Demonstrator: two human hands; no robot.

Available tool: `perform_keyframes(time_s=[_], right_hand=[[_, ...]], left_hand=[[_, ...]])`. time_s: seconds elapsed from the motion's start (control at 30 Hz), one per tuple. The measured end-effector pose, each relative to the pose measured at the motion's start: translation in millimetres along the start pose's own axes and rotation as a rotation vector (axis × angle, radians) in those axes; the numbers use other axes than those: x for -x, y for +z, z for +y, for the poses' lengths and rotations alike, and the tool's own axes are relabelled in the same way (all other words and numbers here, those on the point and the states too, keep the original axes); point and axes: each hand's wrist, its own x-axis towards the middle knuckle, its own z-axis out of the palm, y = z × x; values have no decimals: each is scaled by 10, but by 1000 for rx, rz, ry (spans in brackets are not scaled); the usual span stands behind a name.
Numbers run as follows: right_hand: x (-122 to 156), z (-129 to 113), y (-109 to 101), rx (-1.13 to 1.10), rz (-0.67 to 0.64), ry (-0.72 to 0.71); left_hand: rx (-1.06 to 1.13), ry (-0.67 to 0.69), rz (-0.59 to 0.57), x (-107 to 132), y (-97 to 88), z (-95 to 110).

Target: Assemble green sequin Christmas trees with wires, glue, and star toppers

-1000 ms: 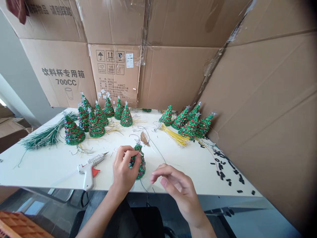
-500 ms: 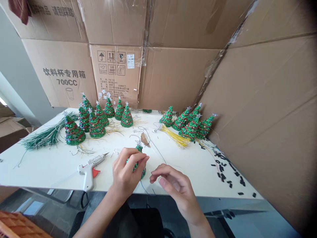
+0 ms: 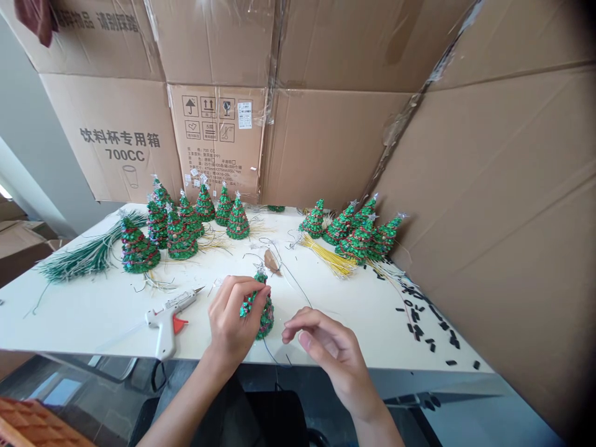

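A small green tinsel Christmas tree (image 3: 265, 320) stands upright near the table's front edge, a star on its tip and a blue wire running from its base. My left hand (image 3: 235, 316) is in front of it, covering part of its left side. Its thumb and index fingertips are pinched together by the upper part of the tree; whatever they hold is too small to make out. To the right of the tree, apart from it, my right hand (image 3: 328, 354) hovers with curled fingers and a gap between thumb and index finger. Nothing shows in it.
A white glue gun (image 3: 170, 320) lies left on the white table (image 3: 335, 292). Several finished trees (image 3: 181, 233) stand back left, more trees (image 3: 358, 236) back right. Green wire bundle (image 3: 88, 254), yellow wires (image 3: 328, 256) and black pieces (image 3: 416, 316) lie around. Cardboard walls (image 3: 344, 149) enclose the back and right.
My left hand has shifted slightly left and up, with its fingertips still pinched, uncovering more of the tree. My right hand has hardly moved.
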Motion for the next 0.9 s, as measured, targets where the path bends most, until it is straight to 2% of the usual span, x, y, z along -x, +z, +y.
perform_keyframes(time_s=[0.2,0.37,0.47,0.53,0.67,0.9], right_hand=[[-54,146,-23,27,33,1],[-261,568,10,198,182,-46],[-343,820,42,145,66,21],[-369,926,53,114,43,69],[-378,979,65,114,53,99],[-328,878,150,209,28,39]], left_hand=[[24,-20,-11,39,7,-26],[61,7,-83,31,12,-35],[67,65,-130,17,11,-50],[72,91,-138,17,9,-71],[69,87,-138,36,-3,-113],[-14,93,-136,19,-55,-102]])
